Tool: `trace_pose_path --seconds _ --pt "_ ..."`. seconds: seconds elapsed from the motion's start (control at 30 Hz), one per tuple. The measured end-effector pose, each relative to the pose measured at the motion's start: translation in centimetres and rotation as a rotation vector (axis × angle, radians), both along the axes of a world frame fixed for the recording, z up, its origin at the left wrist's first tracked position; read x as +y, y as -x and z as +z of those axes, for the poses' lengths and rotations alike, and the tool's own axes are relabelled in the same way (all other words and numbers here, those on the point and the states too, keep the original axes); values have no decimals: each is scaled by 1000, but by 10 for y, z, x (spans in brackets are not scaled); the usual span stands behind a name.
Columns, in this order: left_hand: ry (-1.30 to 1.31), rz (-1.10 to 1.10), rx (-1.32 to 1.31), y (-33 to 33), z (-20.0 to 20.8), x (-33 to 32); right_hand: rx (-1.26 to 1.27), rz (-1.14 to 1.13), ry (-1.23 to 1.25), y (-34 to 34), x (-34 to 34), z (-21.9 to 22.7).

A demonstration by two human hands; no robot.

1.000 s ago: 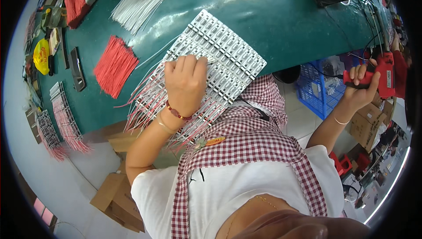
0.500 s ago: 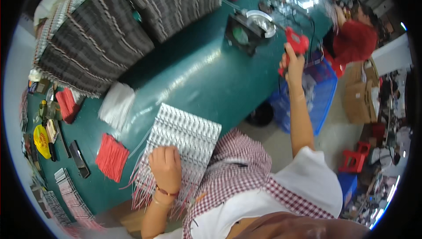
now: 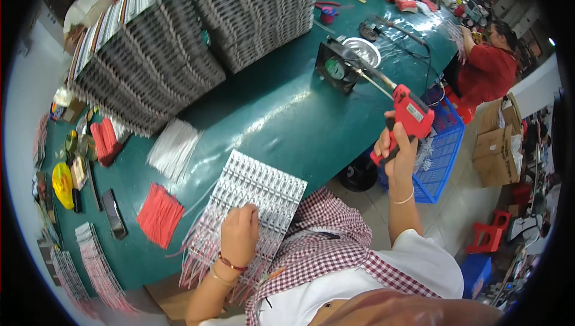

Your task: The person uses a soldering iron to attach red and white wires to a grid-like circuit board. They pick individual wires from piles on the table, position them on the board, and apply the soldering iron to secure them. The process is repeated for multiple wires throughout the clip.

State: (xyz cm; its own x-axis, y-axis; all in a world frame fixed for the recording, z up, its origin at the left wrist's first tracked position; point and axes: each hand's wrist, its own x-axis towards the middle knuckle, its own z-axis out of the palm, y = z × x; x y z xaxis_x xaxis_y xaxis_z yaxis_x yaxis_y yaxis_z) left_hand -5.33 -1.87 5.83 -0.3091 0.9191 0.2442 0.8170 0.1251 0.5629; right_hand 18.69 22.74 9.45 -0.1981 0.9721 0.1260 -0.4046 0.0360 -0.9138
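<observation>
My right hand (image 3: pixel 398 149) grips a red pistol-shaped soldering gun (image 3: pixel 413 116) by its black-and-red handle. The gun's long metal tip points up and left, at a black box-shaped stand (image 3: pixel 330 69) with a round green part inside. Beside the stand is a shiny metal dish (image 3: pixel 366 50). My left hand (image 3: pixel 241 233) lies closed on a silvery panel of small metal parts in rows (image 3: pixel 263 176), near the table edge. Whatever is between its fingers is hidden. Thin pink and white wires (image 3: pixel 197 248) hang from the panel's lower side.
Tall stacks of similar panels (image 3: pixel 144 68) occupy the far left. Bundles of white wires (image 3: pixel 175 149) and red wires (image 3: pixel 159 215) lie left of the panel, beyond them a phone (image 3: pixel 114 213). A blue crate (image 3: pixel 440 173) stands right of the table. Someone in red (image 3: pixel 491 65) works at the far right.
My right hand has drawn the soldering gun nearer to me, and its tip now points at the stand. My left hand has shifted slightly right on the panel.
</observation>
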Motion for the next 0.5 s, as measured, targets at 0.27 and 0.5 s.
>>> trace_pose_path --seconds 0.27,0.5 --pt "-42 34 164 -6 -15 10 -239 504 191 -19 -79 -41" --pt "-109 24 214 0 -39 3 -351 621 271 -39 -127 -80"
